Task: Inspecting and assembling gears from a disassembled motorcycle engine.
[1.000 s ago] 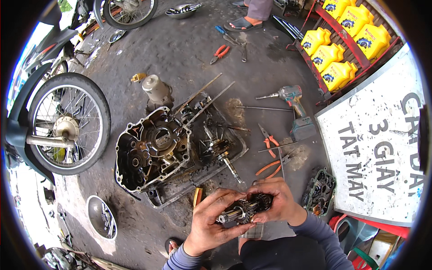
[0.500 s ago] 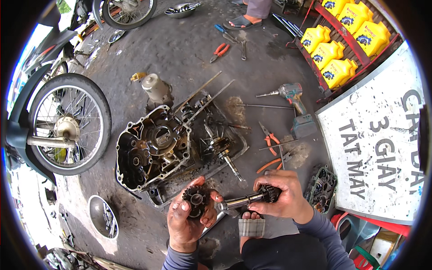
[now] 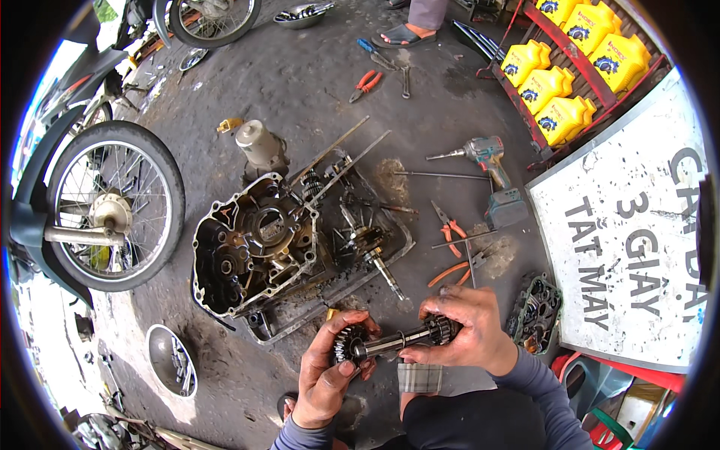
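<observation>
My left hand [image 3: 321, 382] is closed around a dark toothed gear [image 3: 346, 341], its teeth showing between thumb and fingers. My right hand [image 3: 476, 330] grips a steel gear shaft [image 3: 388, 343] by the end that carries small gears [image 3: 441, 328]. The shaft's bare end meets the gear in my left hand; whether it sits inside the bore I cannot tell. Beyond my hands lies an opened engine case [image 3: 255, 247], oily inside, on a metal tray [image 3: 345, 289]. Another shaft with gears [image 3: 369, 244] rests on that tray.
Orange-handled pliers [image 3: 450, 229] and a cordless impact driver [image 3: 491, 169] lie to the right, near another engine cover [image 3: 536, 311]. A metal bowl of parts [image 3: 172, 360] and a motorbike wheel [image 3: 116, 206] are at left. A person's sandalled foot [image 3: 405, 36] shows at the far side.
My left hand has turned the gear and moved slightly right. The shaft's bare end, which was beside the gear, now meets it. My right hand has barely moved.
</observation>
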A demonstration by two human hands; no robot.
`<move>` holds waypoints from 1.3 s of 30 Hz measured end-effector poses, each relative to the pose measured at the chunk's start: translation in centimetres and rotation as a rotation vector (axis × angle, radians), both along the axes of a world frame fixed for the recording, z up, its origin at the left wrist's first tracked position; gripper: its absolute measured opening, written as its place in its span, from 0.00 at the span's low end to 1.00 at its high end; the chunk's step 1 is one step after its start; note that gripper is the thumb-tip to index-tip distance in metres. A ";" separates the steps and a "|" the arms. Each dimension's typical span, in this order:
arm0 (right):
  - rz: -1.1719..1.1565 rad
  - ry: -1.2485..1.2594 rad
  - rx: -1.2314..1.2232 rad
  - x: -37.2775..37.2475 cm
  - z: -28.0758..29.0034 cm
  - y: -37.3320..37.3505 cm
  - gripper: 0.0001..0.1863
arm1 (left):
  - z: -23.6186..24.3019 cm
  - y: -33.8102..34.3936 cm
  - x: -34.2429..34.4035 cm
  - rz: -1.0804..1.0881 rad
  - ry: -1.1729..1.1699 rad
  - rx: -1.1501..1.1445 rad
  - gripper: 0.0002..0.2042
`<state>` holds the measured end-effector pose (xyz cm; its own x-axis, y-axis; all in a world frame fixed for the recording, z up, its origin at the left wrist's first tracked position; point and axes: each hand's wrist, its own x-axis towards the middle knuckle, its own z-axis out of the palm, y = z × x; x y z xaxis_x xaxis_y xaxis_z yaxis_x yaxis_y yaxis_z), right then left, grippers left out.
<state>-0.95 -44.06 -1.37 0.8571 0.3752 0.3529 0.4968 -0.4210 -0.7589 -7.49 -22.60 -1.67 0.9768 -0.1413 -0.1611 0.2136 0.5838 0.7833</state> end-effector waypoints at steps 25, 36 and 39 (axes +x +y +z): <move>0.017 -0.175 -0.248 -1.0 -0.1 0.3 0.25 | -1.3 0.6 0.9 0.014 -0.385 0.710 0.21; 0.106 -0.370 -0.429 -1.0 3.0 0.8 0.24 | -3.3 -0.4 0.0 0.188 -0.274 0.376 0.19; 0.125 -0.381 -0.459 -1.0 4.1 1.1 0.19 | -3.7 -0.4 -0.2 0.198 -0.279 0.328 0.19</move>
<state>-1.96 -43.00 2.73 0.6423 0.6510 0.4045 0.7642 -0.5844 -0.2729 -7.72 -22.99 -5.37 0.9921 0.0666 0.1062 -0.1216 0.3046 0.9447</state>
